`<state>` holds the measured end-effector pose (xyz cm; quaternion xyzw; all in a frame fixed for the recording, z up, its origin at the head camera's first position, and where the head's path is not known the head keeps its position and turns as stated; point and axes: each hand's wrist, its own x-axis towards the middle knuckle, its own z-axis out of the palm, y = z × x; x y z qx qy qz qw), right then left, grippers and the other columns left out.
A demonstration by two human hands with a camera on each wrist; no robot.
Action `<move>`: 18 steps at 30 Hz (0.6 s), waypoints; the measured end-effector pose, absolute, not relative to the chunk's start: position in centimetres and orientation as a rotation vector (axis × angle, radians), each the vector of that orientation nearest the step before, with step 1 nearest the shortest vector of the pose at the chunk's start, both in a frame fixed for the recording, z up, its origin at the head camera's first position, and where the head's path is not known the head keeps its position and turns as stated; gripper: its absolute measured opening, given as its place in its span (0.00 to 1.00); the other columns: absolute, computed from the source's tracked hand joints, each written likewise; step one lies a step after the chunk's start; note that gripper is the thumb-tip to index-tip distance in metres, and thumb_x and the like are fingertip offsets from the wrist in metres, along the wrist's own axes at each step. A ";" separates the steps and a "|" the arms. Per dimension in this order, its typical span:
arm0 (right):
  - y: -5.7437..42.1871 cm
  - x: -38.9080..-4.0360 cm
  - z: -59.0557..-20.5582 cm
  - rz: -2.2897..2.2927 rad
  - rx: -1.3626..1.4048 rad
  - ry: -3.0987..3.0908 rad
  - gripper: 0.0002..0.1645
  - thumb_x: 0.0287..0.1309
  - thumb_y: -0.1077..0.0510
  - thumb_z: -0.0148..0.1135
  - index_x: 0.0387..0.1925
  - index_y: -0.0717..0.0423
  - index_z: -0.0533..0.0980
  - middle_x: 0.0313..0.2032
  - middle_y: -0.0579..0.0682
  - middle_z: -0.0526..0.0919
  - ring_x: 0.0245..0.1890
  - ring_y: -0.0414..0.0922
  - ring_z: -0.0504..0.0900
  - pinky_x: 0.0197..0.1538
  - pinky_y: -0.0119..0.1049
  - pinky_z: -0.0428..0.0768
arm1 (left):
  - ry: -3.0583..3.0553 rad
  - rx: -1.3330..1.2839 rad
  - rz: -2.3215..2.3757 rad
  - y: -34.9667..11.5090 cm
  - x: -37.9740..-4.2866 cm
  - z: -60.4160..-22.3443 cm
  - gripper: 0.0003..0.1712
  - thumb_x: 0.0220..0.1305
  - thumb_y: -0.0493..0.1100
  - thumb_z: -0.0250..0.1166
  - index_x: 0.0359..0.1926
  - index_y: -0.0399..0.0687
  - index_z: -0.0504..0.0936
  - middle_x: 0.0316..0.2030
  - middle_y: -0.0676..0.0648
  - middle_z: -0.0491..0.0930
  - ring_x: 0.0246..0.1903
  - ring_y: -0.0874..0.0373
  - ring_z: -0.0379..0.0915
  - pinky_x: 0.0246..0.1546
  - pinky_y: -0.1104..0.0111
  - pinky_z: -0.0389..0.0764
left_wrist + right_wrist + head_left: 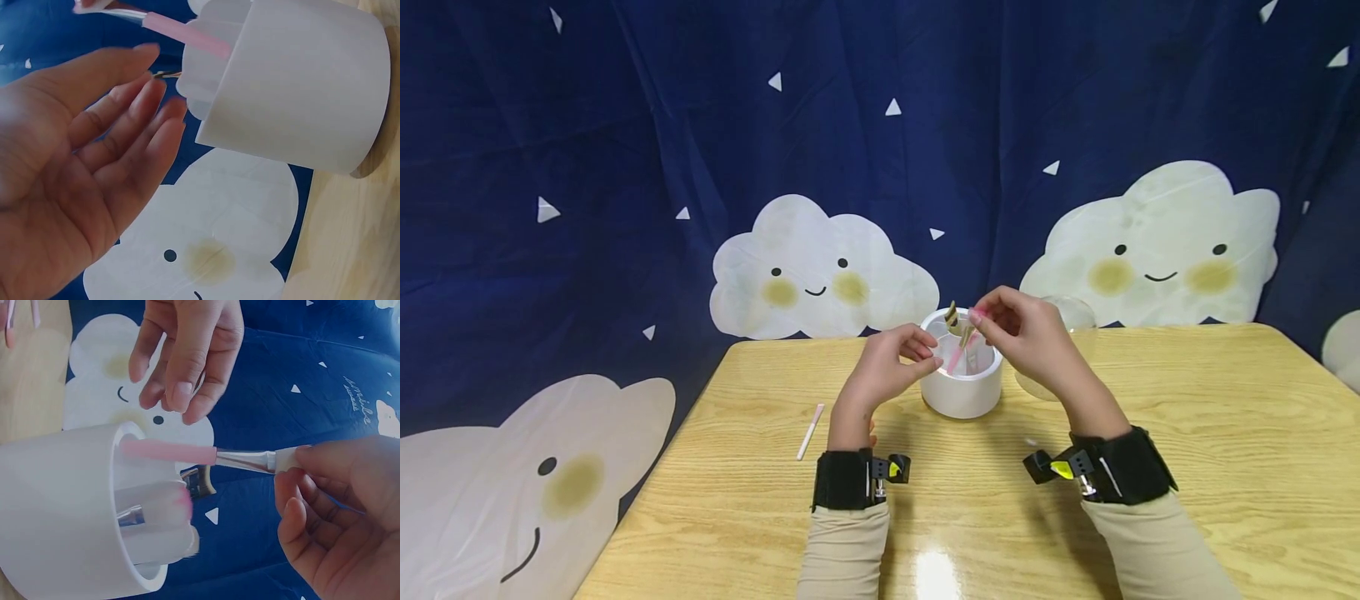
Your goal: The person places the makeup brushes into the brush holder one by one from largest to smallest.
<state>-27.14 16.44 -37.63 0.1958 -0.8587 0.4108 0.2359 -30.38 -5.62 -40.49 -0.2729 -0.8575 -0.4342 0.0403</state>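
My right hand (1026,333) pinches a makeup brush (244,460) at its bristle end, between thumb and fingers. The brush has a pink handle and a silver ferrule, and its handle end points down into a white round holder (961,396). Inside the holder are clear scalloped dividers and a brush with pink-tipped bristles (181,506). A dark and gold brush head (952,319) sticks up at the back. My left hand (81,144) is beside the holder's rim on the left, fingers gently bent and apart, with nothing held.
On the wooden table (737,533), a slim pink-and-white stick (810,432) lies left of the left wrist. A transparent domed cover (1078,315) stands behind the right hand. A dark blue curtain (850,50) with clouds hangs behind the table.
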 end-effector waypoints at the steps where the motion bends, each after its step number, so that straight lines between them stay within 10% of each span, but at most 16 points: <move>1: 16.5 -27.1 -37.6 1.122 0.539 -2.346 0.07 0.67 0.60 0.65 0.39 0.62 0.80 0.28 0.53 0.82 0.27 0.47 0.78 0.29 0.29 0.76 | -2.625 -0.815 -1.314 -5.6 -30.4 -40.5 0.12 0.64 0.39 0.71 0.46 0.39 0.84 0.39 0.47 0.85 0.42 0.54 0.83 0.46 0.63 0.83; 18: 17.4 -26.7 -37.0 1.040 0.489 -2.282 0.06 0.66 0.61 0.64 0.37 0.62 0.80 0.30 0.54 0.83 0.29 0.47 0.79 0.33 0.24 0.74 | -2.662 -0.633 -1.079 -4.5 -30.8 -41.7 0.13 0.64 0.42 0.71 0.46 0.40 0.84 0.56 0.40 0.79 0.62 0.46 0.73 0.66 0.56 0.71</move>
